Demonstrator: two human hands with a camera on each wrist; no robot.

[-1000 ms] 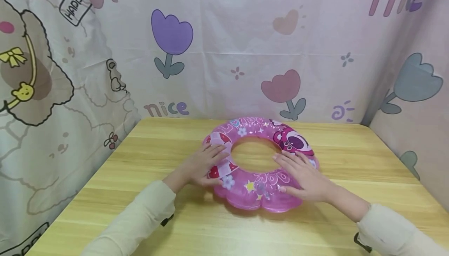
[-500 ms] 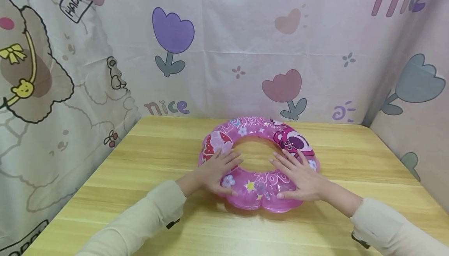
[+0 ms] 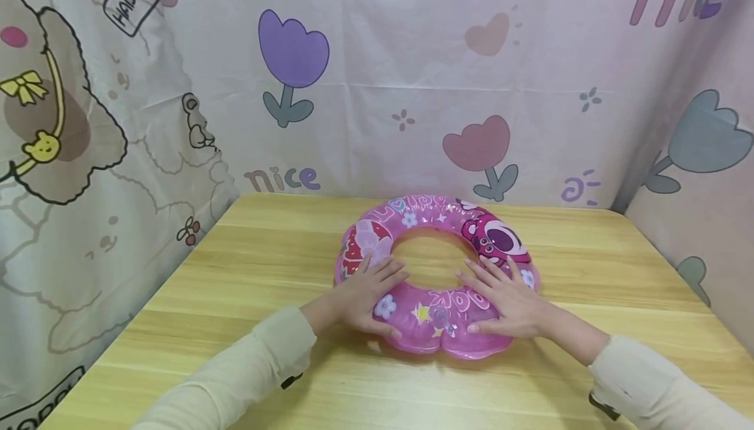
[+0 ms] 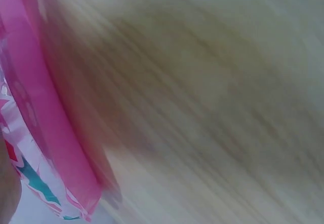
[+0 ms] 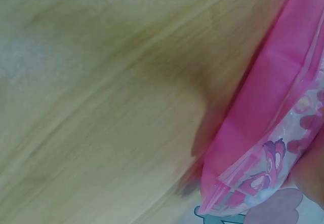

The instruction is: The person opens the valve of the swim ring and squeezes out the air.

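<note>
Glossy pink inflatable ring (image 3: pixel 413 333), flower-printed, lobed in front; left fingers (image 3: pixel 388 273) and right fingers (image 3: pixel 483 275) rest on it, spread, unclenched.

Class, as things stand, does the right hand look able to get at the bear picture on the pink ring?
Yes, most likely: the right hand rests on the pink ring, its spread fingers close to the near edge of the bear picture, with nothing visible in the way.

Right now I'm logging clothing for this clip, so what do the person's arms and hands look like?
The left sleeve and right sleeve are long, plain and cream. A small black piece shows below each cuff. The left hand and right hand are gloveless.
</note>
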